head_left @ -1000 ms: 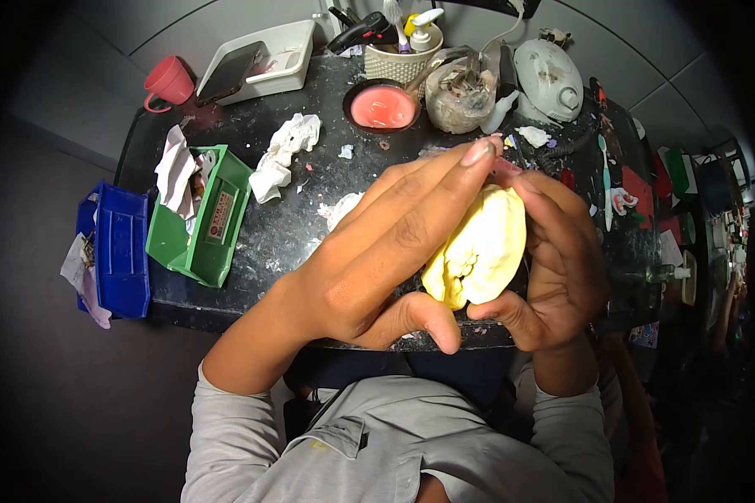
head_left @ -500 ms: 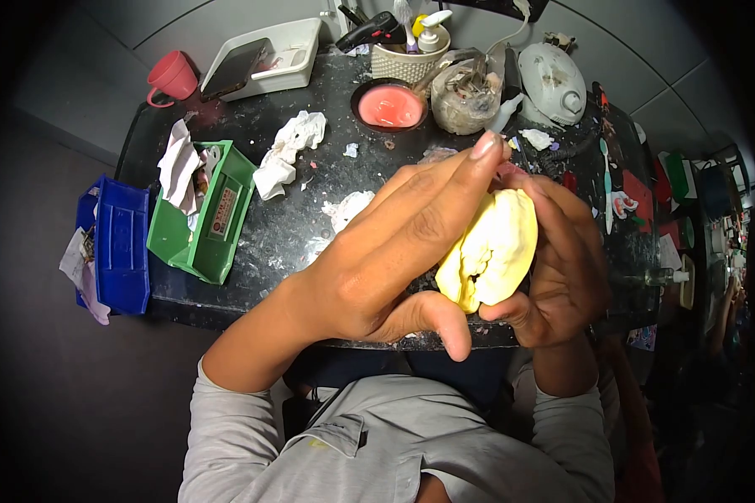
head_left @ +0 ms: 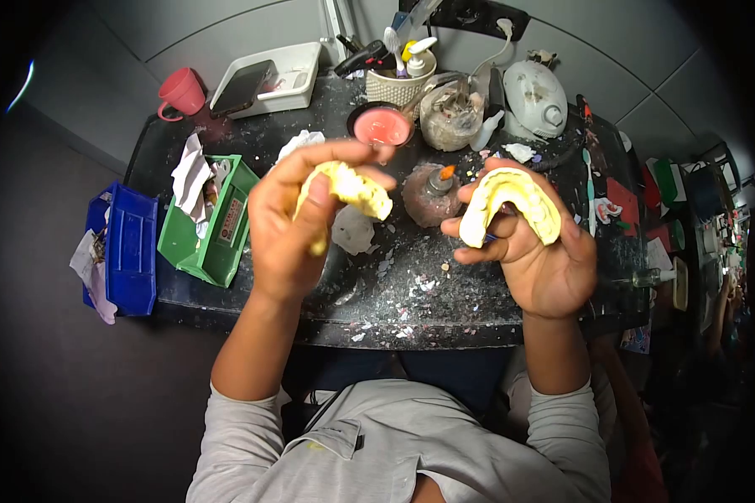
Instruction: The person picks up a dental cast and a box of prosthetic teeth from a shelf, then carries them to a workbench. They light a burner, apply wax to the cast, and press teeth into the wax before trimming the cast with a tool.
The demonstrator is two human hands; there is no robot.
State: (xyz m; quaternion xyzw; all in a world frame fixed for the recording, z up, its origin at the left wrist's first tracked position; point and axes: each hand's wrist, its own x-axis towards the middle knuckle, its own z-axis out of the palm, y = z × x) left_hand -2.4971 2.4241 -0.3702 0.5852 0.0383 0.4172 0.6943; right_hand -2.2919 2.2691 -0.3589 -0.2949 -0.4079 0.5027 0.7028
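Observation:
My left hand grips a rough, curved yellow cast piece between thumb and fingers, above the middle left of the black table. At the right, my right hand holds a horseshoe-shaped yellow cast, its open end towards me. The two pieces are well apart. Between the hands, a burner with an orange flame at its tip stands on the table. Behind it lies a dark bowl of pink material.
A green bin and a blue bin with papers sit at the left. Towards the back are a pink mug, a white tray, a woven pot and a plastic-wrapped jar. Crumbs litter the black table.
The yellow pieces, together between both hands before, are now apart. My left hand has moved left with one piece, and my right hand has turned palm up with the other. The burner has come into view.

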